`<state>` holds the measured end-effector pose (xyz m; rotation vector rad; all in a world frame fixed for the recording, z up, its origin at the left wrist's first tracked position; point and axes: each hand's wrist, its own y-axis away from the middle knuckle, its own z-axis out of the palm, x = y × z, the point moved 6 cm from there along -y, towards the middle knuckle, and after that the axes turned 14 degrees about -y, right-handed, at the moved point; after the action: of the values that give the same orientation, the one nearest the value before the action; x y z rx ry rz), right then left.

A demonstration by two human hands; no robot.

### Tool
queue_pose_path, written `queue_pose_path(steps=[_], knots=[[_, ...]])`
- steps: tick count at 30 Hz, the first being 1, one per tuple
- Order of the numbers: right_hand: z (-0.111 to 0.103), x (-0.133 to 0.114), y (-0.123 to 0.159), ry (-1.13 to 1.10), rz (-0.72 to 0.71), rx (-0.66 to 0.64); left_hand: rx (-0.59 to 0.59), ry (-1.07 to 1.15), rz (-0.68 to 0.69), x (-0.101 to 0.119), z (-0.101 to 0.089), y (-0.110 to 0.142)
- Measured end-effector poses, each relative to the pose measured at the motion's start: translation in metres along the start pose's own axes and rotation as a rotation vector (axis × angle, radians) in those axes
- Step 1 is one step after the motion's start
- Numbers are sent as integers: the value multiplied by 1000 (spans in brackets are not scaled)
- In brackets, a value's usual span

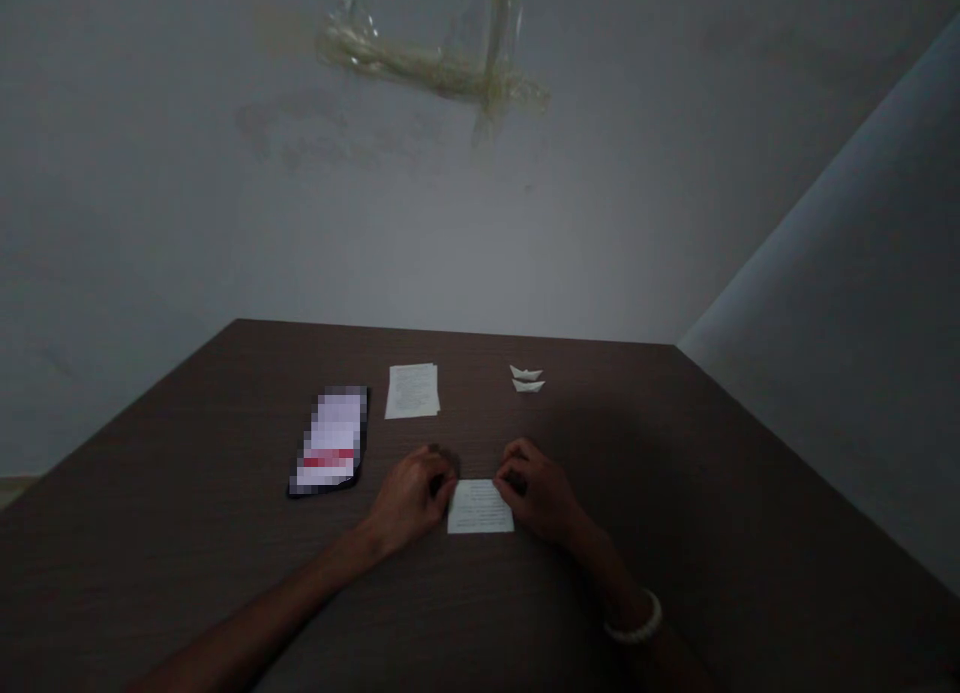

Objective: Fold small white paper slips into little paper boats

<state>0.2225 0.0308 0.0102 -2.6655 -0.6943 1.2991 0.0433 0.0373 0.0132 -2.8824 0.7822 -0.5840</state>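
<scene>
Sm. wht. paper (481,511) w/ printed txt; rect., wider L–R; flat on dk. brown tbl (187,493).

One head-worn cam, running solo. It's sitting above the near side of the table (187,533), looking forward and down. Left hand (415,488) and right hand (546,495) are landing low in frame, fairly near the lens. Wall (480,243) ahead is filling the upper part; the table's far edge is crossing about mid-height.
</scene>
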Motion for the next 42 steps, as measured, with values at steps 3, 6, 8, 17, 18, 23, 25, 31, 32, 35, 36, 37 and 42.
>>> queue_pose_path(steps=[3,6,8,17,18,23,25,31,32,35,36,37,42], knots=[[-4,3,0,-9,35,4,0,11,-12,0,-1,0],[-6,4,1,-15,37,6,4,16,-21,0,-3,0],[-6,4,1,-15,30,14,6,22,-27,-1,-3,0],[-13,12,0,65,63,43,75,-60,109,4,-2,5],[-14,13,0,69,67,45,63,-95,145,8,-2,7],[-15,16,0,85,70,53,15,-196,180,14,-2,10],[-14,17,0,96,75,55,20,-222,187,13,-2,10],[-15,13,1,114,50,61,19,-263,194,11,-4,9],[-15,13,1,115,45,64,18,-269,198,11,-4,9],[-15,11,0,118,27,75,34,-289,211,13,-6,9],[-14,10,0,119,17,77,37,-293,211,14,-7,9],[-13,8,0,119,5,79,35,-295,210,14,-7,9],[-2,1,0,115,-68,29,32,-284,210,14,-7,10]])
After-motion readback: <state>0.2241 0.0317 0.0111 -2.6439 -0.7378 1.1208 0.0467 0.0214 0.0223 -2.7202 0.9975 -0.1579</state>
